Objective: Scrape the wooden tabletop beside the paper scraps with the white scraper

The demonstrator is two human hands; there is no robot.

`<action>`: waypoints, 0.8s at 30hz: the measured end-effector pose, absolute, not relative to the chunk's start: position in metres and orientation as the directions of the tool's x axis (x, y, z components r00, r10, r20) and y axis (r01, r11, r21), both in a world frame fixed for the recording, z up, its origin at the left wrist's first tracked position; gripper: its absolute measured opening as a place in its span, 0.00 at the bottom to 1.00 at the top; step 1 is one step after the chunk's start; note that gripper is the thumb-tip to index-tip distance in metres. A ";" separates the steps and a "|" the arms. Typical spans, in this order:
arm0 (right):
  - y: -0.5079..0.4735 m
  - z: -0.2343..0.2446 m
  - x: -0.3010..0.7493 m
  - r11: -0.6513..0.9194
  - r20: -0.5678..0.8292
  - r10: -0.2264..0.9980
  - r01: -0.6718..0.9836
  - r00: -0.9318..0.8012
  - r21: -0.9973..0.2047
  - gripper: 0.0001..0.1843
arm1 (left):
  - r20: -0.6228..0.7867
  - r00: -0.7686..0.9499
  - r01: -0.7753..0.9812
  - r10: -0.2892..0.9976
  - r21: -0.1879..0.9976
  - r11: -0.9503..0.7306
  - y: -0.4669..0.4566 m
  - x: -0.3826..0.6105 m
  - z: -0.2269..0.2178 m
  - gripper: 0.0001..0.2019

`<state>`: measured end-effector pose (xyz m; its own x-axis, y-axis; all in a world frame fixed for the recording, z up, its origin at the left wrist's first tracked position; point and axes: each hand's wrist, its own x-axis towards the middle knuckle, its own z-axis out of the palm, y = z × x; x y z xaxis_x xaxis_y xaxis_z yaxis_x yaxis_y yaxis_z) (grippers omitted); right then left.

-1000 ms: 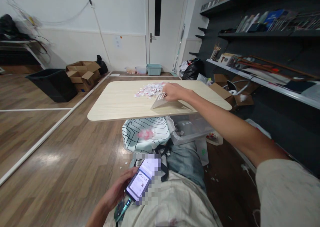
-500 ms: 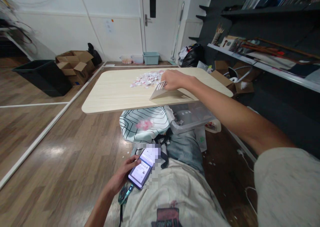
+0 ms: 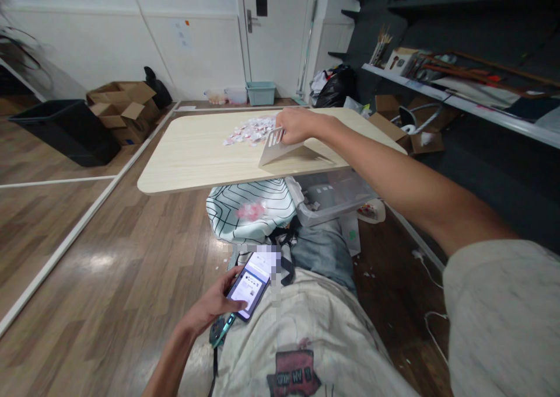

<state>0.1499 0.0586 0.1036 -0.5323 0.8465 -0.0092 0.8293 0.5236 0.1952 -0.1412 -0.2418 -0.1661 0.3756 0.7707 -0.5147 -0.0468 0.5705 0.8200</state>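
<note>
Scraper (image 3: 273, 149) gripped in closed right hand (image 3: 294, 125) on counter (image 3: 196, 157), paper scraps (image 3: 248, 131) just left of hand; left hand (image 3: 210, 309) closed around phone (image 3: 249, 285).

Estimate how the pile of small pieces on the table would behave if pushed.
The pile is many loose, flat-looking pieces, so it would probably spread, not move as one. They look light, and some might slip through the slots of the scoop.

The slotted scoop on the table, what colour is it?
The slotted plastic scoop is off-white, seen in the head view.
</note>
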 end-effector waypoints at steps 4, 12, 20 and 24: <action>0.058 0.104 0.150 0.531 -0.008 0.840 0.819 -0.542 0.220 0.21 | -0.536 0.379 -0.078 0.754 0.793 0.604 -0.243 -0.141 -0.162 0.43; 0.059 0.106 0.145 0.511 0.003 0.850 0.828 -0.526 0.231 0.25 | -0.537 0.395 -0.150 0.745 0.763 0.629 -0.237 -0.134 -0.154 0.31; 0.065 0.104 0.145 0.509 -0.020 0.854 0.827 -0.520 0.241 0.26 | -0.556 0.316 -0.174 0.769 0.763 0.623 -0.234 -0.128 -0.160 0.26; 0.065 0.105 0.144 0.500 -0.023 0.860 0.833 -0.510 0.236 0.27 | -0.545 0.312 -0.209 0.778 0.760 0.616 -0.236 -0.130 -0.161 0.24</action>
